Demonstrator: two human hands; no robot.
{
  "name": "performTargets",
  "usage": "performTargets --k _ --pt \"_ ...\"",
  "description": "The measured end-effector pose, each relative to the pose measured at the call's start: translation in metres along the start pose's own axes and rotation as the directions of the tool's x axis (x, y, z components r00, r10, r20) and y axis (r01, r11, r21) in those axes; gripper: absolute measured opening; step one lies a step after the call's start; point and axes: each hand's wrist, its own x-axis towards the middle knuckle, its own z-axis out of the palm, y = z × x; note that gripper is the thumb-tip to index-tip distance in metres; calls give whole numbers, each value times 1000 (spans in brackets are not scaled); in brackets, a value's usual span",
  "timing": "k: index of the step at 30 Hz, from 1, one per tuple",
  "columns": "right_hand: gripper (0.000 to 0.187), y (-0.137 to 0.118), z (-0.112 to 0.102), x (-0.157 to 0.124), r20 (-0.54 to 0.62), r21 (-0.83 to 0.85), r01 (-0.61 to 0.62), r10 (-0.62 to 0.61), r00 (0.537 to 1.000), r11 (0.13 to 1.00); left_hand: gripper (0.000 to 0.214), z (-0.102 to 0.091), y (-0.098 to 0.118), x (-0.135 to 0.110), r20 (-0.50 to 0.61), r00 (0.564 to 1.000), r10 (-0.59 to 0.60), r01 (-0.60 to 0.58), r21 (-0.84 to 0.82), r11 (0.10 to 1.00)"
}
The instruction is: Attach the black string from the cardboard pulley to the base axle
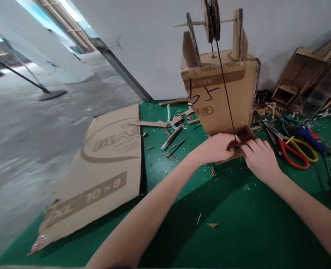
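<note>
A tall cardboard tower stands on the green mat, with a wooden axle and cardboard wheels on top. A black string runs from the top wheel down the tower's front. My left hand pinches the string's lower end at the tower's base. My right hand is beside it with curled fingers pressed on a small cardboard piece at the base; the two hands almost touch.
A large flat cardboard sheet printed "10×8" lies at the left, overhanging the mat's edge. Scissors with red and yellow handles and a blue tool lie right of the tower. Cardboard scraps litter the back. More cardboard pieces lean against the wall.
</note>
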Motion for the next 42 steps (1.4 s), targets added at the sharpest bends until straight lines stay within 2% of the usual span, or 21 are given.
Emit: performTargets --k 3,7,12,17,20,24,28,31,36,39,42 --pt "21 -2 2 -2 -25 54 1 1 1000 999 36 1 -3 0 -8 1000 -8 8 -38 999" --pt "17 -8 5 -4 -21 267 -58 66 998 962 30 4 -6 2 -69 997 -26 20 -83 996" --pt "16 -13 13 -6 100 481 -165 134 986 861 24 4 -5 3 -65 997 -42 41 -16 999" --pt "16 -8 15 -9 193 552 -241 159 968 798 27 3 0 -1 -38 997 -64 68 95 993" --pt "18 -5 15 -10 202 606 -282 199 959 744 25 2 1 -1 -13 999 -52 53 96 994" --pt "16 -2 14 -10 275 638 -349 221 936 686 27 2 -1 2 -2 999 -39 39 79 996" --pt "20 3 11 -10 282 567 -287 145 948 772 24 1 -2 4 10 998 -56 55 86 995" --pt "22 6 7 -8 339 477 -248 84 937 843 25 0 -1 4 15 997 -80 78 87 993" --pt "19 2 8 -8 421 376 -321 149 895 869 25 -1 3 3 28 993 -116 113 99 989" --pt "18 -1 11 -11 387 331 -334 196 901 883 27 0 3 4 32 994 -104 100 106 989" --pt "22 1 8 -12 250 283 -270 201 947 920 23 1 3 4 20 996 -91 89 89 992"
